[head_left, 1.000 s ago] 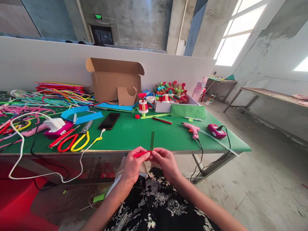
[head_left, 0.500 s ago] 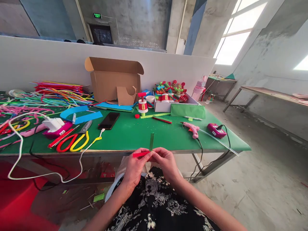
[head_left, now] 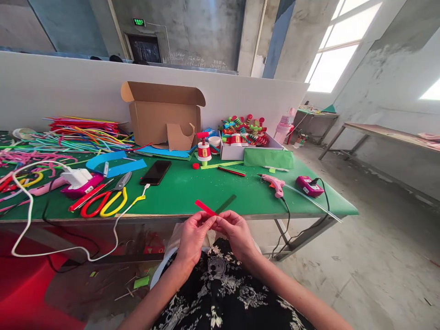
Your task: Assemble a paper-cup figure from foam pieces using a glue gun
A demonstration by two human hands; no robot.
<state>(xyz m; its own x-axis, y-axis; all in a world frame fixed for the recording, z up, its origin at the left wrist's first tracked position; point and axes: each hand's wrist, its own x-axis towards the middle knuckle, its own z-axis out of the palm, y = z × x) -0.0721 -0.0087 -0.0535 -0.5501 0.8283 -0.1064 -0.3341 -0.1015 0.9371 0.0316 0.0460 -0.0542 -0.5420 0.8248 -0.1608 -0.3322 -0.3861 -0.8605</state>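
Just in front of the table's near edge, my left hand [head_left: 195, 236] and my right hand [head_left: 236, 233] meet with thumbs and fingertips pinched together. Between them they grip two narrow paper strips that cross at the fingertips. The red paper strip [head_left: 205, 207] sticks out up and to the left. A dark green paper strip [head_left: 227, 203] points up and to the right. Fingers hide the point where the strips join. Beyond my hands stands a small paper-cup figure [head_left: 204, 150] in red and white, with a red bottle cap [head_left: 195, 166] beside it.
Scissors [head_left: 117, 195], a phone [head_left: 156, 173] and a charging cable lie left. A pink glue gun [head_left: 274, 184] and its purple power block [head_left: 309, 186] are at right. Behind stand a cardboard box [head_left: 165, 117], a box of finished figures [head_left: 233, 152] and piled pipe cleaners [head_left: 79, 142].
The strips have turned in my fingers: the green one swung from upright to leaning right, and the red one rose from nearly level to a slant. Both hands stay in place.
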